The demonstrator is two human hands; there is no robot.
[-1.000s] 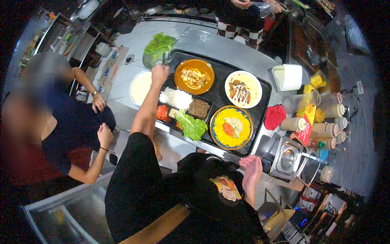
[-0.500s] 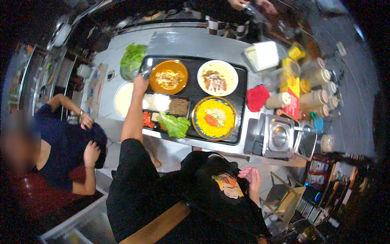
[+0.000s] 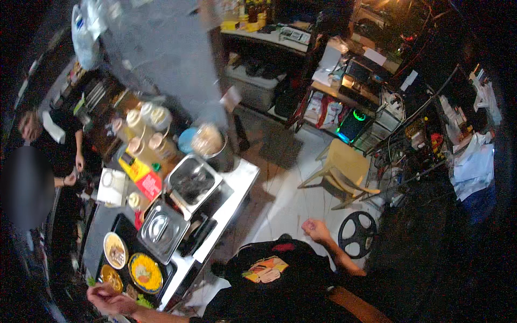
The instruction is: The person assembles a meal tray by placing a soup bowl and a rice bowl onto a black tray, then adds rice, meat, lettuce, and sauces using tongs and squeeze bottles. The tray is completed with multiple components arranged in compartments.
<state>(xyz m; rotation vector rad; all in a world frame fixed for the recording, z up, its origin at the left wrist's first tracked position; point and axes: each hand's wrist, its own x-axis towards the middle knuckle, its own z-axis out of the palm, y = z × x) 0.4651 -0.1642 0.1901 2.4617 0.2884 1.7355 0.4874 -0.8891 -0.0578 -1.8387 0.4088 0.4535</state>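
Observation:
My left hand (image 3: pixel 112 301) is at the lower left, over the near end of the black tray (image 3: pixel 168 273). Its fingers are bent and smeared, so their grip does not show. Beside it stand an orange bowl of sauced food (image 3: pixel 111 276) and a plate of yellow rice (image 3: pixel 145 272). A white bowl of creamy food with brown topping (image 3: pixel 114 250) is farther up the tray. Green lettuce (image 3: pixel 144 301) peeks out past my left wrist. My right hand (image 3: pixel 318 230) hangs in front of my body, away from the table, fingers curled in and no object visible in them.
Beyond the tray are a steel lid (image 3: pixel 163 229), a steel pan (image 3: pixel 193 184), a yellow-and-red box (image 3: pixel 141 176) and several squeeze bottles (image 3: pixel 145 126). A tan chair (image 3: pixel 342 172) and a black spoked wheel (image 3: pixel 357 234) are to the right. Another person (image 3: pixel 59 126) stands far left.
The view has swung right, so the table and tray now lie lower left. My left hand has come off the tray's far left corner. My right hand stays near my body, its fingers more curled.

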